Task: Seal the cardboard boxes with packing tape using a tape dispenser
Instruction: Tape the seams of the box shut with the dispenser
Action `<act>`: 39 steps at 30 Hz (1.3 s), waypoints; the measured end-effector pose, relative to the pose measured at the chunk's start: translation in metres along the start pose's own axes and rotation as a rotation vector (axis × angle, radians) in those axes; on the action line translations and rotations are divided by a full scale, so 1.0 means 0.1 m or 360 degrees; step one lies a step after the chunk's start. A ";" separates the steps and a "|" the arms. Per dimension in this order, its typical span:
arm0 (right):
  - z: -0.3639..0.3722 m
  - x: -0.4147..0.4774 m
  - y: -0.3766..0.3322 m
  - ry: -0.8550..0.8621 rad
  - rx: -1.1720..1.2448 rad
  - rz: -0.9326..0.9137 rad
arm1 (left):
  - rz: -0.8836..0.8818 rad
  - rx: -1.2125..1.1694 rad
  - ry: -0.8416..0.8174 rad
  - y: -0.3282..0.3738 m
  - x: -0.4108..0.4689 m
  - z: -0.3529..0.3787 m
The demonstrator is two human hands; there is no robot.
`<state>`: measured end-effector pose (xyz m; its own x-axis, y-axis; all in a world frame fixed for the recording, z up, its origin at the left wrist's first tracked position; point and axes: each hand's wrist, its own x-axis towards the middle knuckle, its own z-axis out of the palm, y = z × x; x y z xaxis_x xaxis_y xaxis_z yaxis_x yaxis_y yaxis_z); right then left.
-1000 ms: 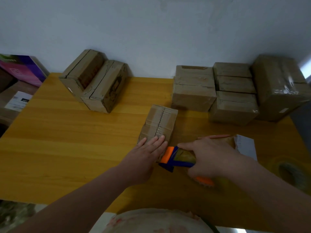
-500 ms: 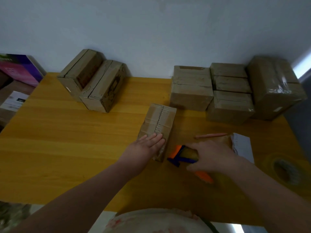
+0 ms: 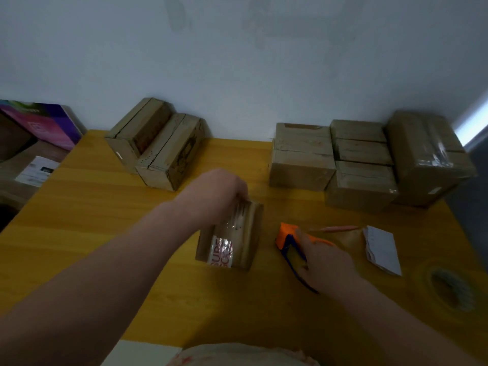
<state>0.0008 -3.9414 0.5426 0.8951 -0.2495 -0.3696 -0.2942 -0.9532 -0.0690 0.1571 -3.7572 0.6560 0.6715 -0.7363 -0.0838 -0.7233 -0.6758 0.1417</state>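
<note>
Cardboard box (image 3: 237, 233) bearing glossy tape and red lettering, placed mid-way on the yellow surface (image 3: 79, 207), gripped at its far edge by the left hand (image 3: 216, 191), tape dispenser (image 3: 286, 233) held in the curled right hand (image 3: 326, 262) just to its right, not touching it, 2 more boxes (image 3: 158, 146) kept at the back left

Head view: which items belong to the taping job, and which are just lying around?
Job: box gripped by left hand, dispenser held by right hand, two boxes back left, box stack back right.
Lying about: pencil, paper slips, purple carton.
</note>
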 end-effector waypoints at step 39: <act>-0.16 0.09 -0.83 0.0339 0.1856 -0.0068 | 0.0178 -0.0457 0.0575 0.01 -0.95 0.83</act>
<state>0.0387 -3.8673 0.5600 0.9168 -0.3501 -0.1924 -0.2917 -0.2578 -0.9211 0.0790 -3.6911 0.5824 0.6417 -0.7106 0.2886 -0.7549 -0.5185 0.4017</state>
